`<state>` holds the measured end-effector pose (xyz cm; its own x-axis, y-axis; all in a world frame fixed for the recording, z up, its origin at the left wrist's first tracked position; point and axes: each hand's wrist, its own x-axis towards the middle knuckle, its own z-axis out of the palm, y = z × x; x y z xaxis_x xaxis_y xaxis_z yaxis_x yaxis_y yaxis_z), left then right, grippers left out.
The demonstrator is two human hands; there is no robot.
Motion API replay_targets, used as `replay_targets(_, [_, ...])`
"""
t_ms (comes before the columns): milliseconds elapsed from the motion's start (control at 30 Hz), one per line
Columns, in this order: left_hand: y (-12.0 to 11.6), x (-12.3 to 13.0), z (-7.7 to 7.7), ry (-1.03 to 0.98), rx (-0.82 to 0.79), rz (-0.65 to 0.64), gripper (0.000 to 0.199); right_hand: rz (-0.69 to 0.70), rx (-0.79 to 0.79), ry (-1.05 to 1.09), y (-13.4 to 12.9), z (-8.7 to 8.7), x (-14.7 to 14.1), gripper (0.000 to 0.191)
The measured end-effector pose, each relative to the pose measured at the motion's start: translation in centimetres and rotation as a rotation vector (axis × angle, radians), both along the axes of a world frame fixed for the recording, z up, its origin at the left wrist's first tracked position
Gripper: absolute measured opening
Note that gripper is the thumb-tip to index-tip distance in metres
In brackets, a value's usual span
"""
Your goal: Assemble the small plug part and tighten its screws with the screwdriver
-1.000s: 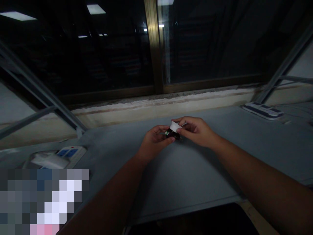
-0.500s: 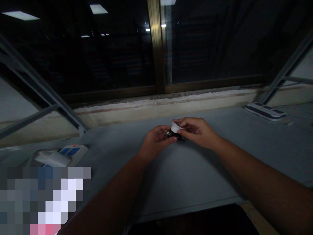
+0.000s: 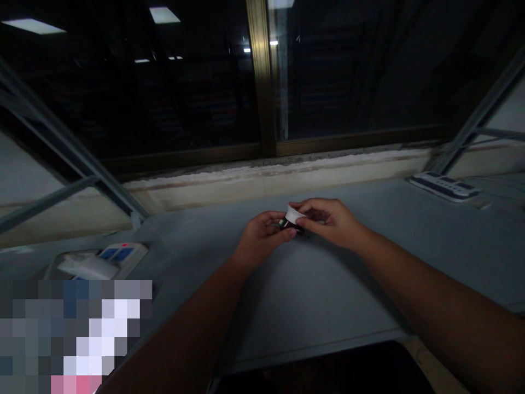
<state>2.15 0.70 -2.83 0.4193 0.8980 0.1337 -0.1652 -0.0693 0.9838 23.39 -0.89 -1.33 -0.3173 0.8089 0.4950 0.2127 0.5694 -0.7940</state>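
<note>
A small dark bottle (image 3: 292, 225) with a bit of green on its side is held over the grey table (image 3: 328, 290), near the middle of the view. My left hand (image 3: 262, 238) grips its dark body from the left, thumb in front and fingers behind. From the right, my right hand (image 3: 328, 220) pinches the white cap (image 3: 293, 214) on the bottle between thumb and fingers. The cap touches the top of the dark body and looks slightly tilted. Part of the bottle is hidden by my fingers.
On the left lies a power strip (image 3: 133, 257) with a white plug (image 3: 96, 268) in it; another power strip (image 3: 445, 187) lies at the back right. Metal frame bars (image 3: 102, 189) stand at the left. Behind the table runs a window ledge (image 3: 229, 186). Pixelation covers the lower left.
Both hands hold the same grip, with only a very slight shift at the bottle and cap. The view has moved a little.
</note>
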Motion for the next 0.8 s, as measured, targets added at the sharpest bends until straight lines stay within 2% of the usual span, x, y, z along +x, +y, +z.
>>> replay_targets(233, [0.1, 0.1, -0.2, -0.023, -0.015, -0.008, 0.05, -0.044, 0.214, -0.185, -0.6, 0.8, 0.0, 0.009])
replay_targets(400, [0.0, 0.3, -0.4, -0.086, 0.009, -0.006, 0.053, 0.0, 0.248, -0.242, -1.0, 1.2, 0.0, 0.026])
replay_targets(533, [-0.3, 0.3, 0.0, -0.049, 0.041, 0.004, 0.063, 0.035, 0.226, -0.308, -1.2, 1.5, 0.0, 0.042])
replay_targets(633, [-0.5, 0.4, 0.1, -0.032, 0.05, 0.012, 0.065, 0.011, 0.227, -0.337, -1.4, 1.6, -0.4, 0.051])
replay_targets(800, [-0.5, 0.7, -0.1, -0.068, 0.074, 0.051, 0.063, -0.035, 0.287, -0.376, -1.6, 1.8, -1.0, 0.04])
